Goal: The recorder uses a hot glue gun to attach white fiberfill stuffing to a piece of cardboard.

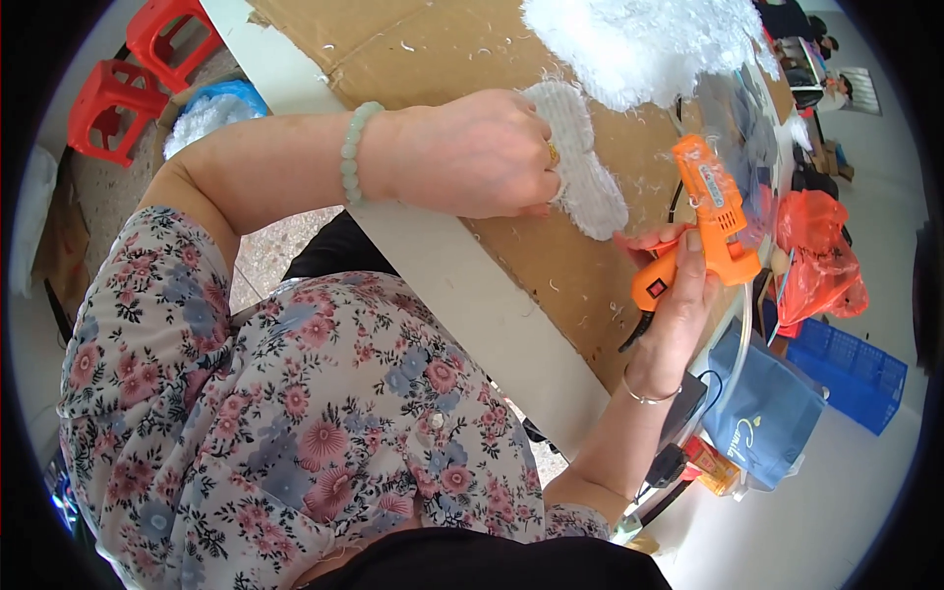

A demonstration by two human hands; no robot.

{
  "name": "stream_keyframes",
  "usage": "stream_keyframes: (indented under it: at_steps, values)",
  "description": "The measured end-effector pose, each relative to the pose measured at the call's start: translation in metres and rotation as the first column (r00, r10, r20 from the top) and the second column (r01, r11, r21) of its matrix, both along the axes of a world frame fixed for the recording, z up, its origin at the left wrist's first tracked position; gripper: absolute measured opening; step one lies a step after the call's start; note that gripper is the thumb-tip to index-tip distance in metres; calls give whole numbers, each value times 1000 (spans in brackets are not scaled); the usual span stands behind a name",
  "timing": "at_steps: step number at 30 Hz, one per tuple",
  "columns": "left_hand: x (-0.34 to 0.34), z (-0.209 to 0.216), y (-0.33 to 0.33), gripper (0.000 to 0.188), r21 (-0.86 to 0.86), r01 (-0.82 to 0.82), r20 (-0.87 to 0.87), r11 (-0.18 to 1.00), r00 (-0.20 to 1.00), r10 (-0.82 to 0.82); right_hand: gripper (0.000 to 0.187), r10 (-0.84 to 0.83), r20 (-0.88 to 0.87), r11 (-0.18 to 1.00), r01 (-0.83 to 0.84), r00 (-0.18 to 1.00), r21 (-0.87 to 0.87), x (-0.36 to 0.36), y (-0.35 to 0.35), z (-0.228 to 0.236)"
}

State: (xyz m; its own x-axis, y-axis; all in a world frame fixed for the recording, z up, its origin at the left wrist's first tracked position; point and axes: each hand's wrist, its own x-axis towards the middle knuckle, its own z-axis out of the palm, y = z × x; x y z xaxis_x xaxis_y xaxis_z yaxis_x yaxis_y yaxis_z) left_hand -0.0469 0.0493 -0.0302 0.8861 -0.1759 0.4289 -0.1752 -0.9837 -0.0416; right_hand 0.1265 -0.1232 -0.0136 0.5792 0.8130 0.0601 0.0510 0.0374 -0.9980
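Note:
My left hand (pixel 474 154), with a pale green bead bracelet at its wrist, is closed at the near edge of a white, ribbed, sole-shaped fabric piece (pixel 593 187). Its fingertips are partly hidden, but they appear to grip that edge. On the right, my right hand (pixel 680 313) holds an orange hot glue gun (pixel 710 202) by its handle, the body pointing away from me. A clear glue stick (pixel 744 313) trails from the back of the gun. Beyond the sole-shaped piece lies a heap of fluffy white material (pixel 644 44).
Brown cardboard (pixel 551 285) with white lint covers the white table (pixel 433 270). At the right are a red plastic bag (pixel 814 258), a blue crate (pixel 848 372) and a blue bag (pixel 762 403). Red stools (pixel 110 106) stand on the floor at far left.

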Motion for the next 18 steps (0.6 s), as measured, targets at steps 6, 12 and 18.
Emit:
stream_keyframes:
  at_steps: [6, 12, 18]
  values:
    - [1, 14, -5, 20, -23, 0, -75, 1000, 997, -2, 25, -22, -155, 997, 33, 988, 71, 0, -10, -2]
    - [7, 18, -3, 26, -60, -10, 8, 998, 1000, 11, 25, -16, -130, 998, 24, 991, 63, 2, -9, 7]
    - [5, 19, 3, 21, -126, -15, -69, 992, 998, 6, 27, -2, -168, 995, 19, 986, 100, -11, -3, 10]
